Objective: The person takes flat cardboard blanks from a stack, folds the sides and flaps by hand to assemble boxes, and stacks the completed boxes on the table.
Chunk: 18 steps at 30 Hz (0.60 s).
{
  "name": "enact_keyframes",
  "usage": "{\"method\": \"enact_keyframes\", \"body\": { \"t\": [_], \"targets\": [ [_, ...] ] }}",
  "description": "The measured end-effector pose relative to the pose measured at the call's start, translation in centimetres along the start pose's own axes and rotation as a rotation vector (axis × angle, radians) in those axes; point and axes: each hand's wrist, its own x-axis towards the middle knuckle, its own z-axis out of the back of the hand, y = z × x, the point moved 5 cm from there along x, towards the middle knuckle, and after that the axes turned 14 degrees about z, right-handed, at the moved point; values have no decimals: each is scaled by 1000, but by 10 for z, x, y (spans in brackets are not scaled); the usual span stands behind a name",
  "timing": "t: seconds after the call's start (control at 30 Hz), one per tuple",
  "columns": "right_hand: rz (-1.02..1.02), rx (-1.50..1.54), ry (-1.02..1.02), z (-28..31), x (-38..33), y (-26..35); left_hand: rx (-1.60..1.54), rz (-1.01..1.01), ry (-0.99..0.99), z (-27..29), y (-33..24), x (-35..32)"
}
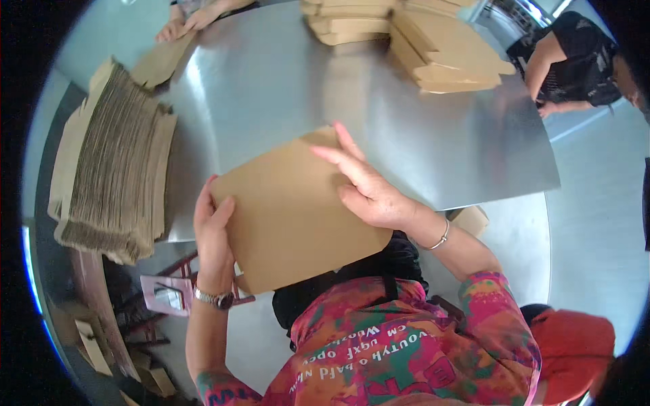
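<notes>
A flat brown cardboard blank (291,210) lies tilted over the near edge of a shiny metal table (284,88). My left hand (213,233) grips its left edge, fingers curled over the top face; a wristwatch sits on that wrist. My right hand (362,186) lies flat on the blank's upper right part, fingers spread and pointing to the far left, with a thin bracelet on the wrist. My lap and a bright patterned shirt fill the lower part of the view.
A tall stack of flat cardboard blanks (115,162) sits at the table's left. Folded brown boxes (420,40) are piled at the far side. Another person's hands (186,20) rest at the far left; a person in black (575,61) stands at the far right. A small box (470,220) lies below the table edge.
</notes>
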Motion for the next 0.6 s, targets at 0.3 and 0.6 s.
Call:
{"method": "enact_keyframes", "body": {
  "t": [0.3, 0.6],
  "targets": [
    [-69, 16, -10, 85, 9, 30, -8, -150, 8, -61, -33, -14],
    [-186, 660, -618, 79, -52, 1, -264, -228, 105, -110, -70, 30]
  ]
}}
